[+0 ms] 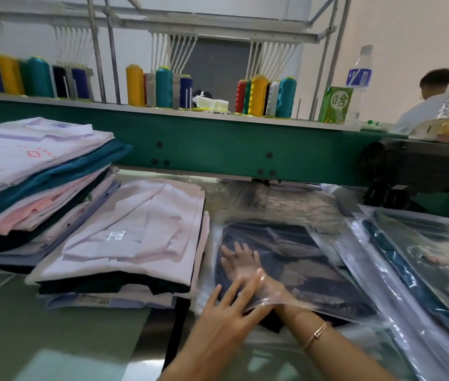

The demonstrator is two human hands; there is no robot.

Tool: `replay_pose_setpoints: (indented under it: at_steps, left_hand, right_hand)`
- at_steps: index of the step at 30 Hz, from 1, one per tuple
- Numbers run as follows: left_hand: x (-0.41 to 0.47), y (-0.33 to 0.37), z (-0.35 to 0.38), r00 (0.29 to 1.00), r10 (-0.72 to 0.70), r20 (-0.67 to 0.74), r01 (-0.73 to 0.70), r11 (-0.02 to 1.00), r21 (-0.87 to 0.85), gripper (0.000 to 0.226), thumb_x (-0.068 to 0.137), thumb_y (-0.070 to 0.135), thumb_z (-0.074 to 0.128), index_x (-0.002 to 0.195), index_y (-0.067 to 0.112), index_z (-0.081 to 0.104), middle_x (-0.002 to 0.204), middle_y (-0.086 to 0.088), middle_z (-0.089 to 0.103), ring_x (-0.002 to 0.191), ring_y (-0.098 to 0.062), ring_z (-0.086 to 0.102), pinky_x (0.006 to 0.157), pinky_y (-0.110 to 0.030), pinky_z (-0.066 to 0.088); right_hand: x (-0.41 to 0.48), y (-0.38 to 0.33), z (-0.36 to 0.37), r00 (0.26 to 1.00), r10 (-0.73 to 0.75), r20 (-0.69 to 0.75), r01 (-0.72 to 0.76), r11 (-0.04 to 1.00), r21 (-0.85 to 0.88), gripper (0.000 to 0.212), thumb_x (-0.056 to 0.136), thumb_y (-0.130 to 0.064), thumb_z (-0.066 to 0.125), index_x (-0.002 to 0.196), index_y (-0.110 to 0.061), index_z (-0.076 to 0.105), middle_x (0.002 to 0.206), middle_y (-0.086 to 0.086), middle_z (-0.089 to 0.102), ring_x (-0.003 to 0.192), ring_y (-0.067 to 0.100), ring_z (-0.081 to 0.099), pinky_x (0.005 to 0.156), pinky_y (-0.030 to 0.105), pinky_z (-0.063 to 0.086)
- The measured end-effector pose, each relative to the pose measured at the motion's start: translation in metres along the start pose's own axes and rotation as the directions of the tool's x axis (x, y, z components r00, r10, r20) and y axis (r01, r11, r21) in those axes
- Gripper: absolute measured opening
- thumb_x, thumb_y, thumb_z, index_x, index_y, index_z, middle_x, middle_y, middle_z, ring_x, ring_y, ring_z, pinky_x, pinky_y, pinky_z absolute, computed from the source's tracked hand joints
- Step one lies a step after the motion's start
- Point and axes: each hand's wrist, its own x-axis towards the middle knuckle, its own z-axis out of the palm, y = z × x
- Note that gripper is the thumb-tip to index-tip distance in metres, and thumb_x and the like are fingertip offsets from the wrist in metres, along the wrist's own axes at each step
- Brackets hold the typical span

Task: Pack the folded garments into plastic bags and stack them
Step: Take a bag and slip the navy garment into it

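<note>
Your right hand lies flat, fingers spread, inside the bag on the dark garment, pointing far; your left hand, nearer you, presses the near-side mouth with straight fingers.

Single head cam, fwd & down, close over table, maybe slightly tilted; wide-angle edges.

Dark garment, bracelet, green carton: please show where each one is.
dark garment (300,257): head view, its middle, seen through the plastic.
bracelet (317,334): head view, middle of the band.
green carton (336,104): head view, front face.
</note>
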Motion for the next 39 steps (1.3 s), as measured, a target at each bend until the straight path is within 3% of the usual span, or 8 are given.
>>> replay_pose_setpoints:
  at_steps: [3,7,11,15,24,30,36,39]
  left_hand:
    - [-0.004,-0.005,-0.006,0.996,0.086,0.013,-0.085,0.996,-0.007,0.077,0.083,0.016,0.06,0.149,0.038,0.026,0.158,-0.007,0.027,0.138,-0.024,0.041,0.101,-0.042,0.048]
    - [-0.007,-0.008,-0.009,0.999,0.039,0.038,-0.037,0.998,-0.047,0.112,0.066,-0.004,0.066,0.156,0.025,0.007,0.16,-0.006,0.024,0.143,-0.023,0.032,0.106,-0.042,0.043]
    - [-0.013,-0.008,-0.011,0.995,-0.092,0.039,0.095,0.993,-0.074,0.087,0.066,-0.005,0.045,0.151,0.006,0.028,0.154,-0.009,0.034,0.14,-0.023,0.037,0.104,-0.041,0.046]
    - [-0.015,-0.009,-0.009,0.996,-0.031,0.089,0.032,0.999,-0.012,0.069,0.062,0.005,0.051,0.129,0.017,0.064,0.132,0.0,0.062,0.12,-0.016,0.061,0.09,-0.032,0.056]
    - [-0.016,-0.012,-0.015,0.974,-0.057,0.22,0.045,0.997,0.059,0.082,0.045,0.014,0.087,0.123,0.029,0.068,0.125,0.01,0.066,0.112,-0.01,0.065,0.088,-0.025,0.055]
    - [-0.016,-0.02,-0.01,0.961,-0.12,0.248,0.124,0.992,0.001,0.09,0.089,-0.007,0.044,0.153,0.036,-0.003,0.162,0.007,-0.003,0.151,-0.017,-0.001,0.118,-0.03,-0.01]
    - [-0.002,-0.036,-0.029,0.879,-0.175,0.443,0.129,0.983,0.133,0.08,0.096,0.007,0.048,0.155,0.036,0.003,0.164,0.001,-0.008,0.151,-0.019,-0.007,0.123,-0.031,0.007]
    - [0.001,-0.029,-0.049,0.812,-0.108,0.573,0.112,0.993,0.027,0.068,0.097,0.019,0.042,0.156,0.031,0.011,0.164,0.002,0.003,0.151,-0.021,0.003,0.122,-0.033,0.009]
  right_hand:
    - [-0.009,-0.005,0.007,0.986,-0.077,0.149,0.121,0.942,-0.314,0.056,0.104,-0.026,0.036,0.152,-0.008,0.013,0.161,0.005,0.006,0.148,0.018,0.003,0.122,0.038,0.006]
    - [-0.006,-0.002,0.022,0.98,0.04,0.194,0.079,0.82,-0.567,0.063,0.101,-0.05,0.024,0.153,-0.032,-0.007,0.16,-0.001,-0.018,0.145,0.029,-0.022,0.112,0.059,-0.014]
    - [-0.016,-0.009,0.043,0.983,0.111,0.145,-0.014,0.837,-0.548,0.07,0.1,-0.05,0.03,0.153,-0.029,-0.011,0.16,0.0,-0.021,0.145,0.032,-0.023,0.109,0.069,-0.012]
    - [-0.008,-0.013,0.047,0.984,0.121,0.13,-0.026,0.822,-0.568,0.07,0.099,-0.05,0.031,0.152,-0.031,-0.011,0.16,0.001,-0.021,0.144,0.035,-0.025,0.109,0.069,-0.011]
    - [0.005,-0.004,0.032,0.979,0.105,0.177,0.009,0.837,-0.547,0.069,0.1,-0.048,0.036,0.153,-0.034,-0.005,0.158,0.002,-0.026,0.145,0.033,-0.021,0.111,0.065,-0.009]
    - [-0.055,-0.026,0.026,0.973,0.062,0.222,0.038,0.907,-0.419,0.061,0.103,-0.043,0.021,0.154,-0.024,-0.006,0.16,0.006,-0.018,0.147,0.027,-0.018,0.119,0.049,-0.009]
    - [-0.11,-0.07,-0.046,0.801,-0.081,0.593,0.271,0.932,-0.24,0.058,0.1,-0.053,0.033,0.152,-0.032,0.02,0.161,-0.002,0.014,0.147,0.018,0.016,0.115,0.034,0.013]
    - [-0.102,-0.079,-0.084,0.685,-0.321,0.653,0.236,0.947,0.218,0.046,0.105,-0.037,0.033,0.141,-0.012,0.048,0.146,0.009,0.047,0.135,0.022,0.043,0.116,0.032,0.028]
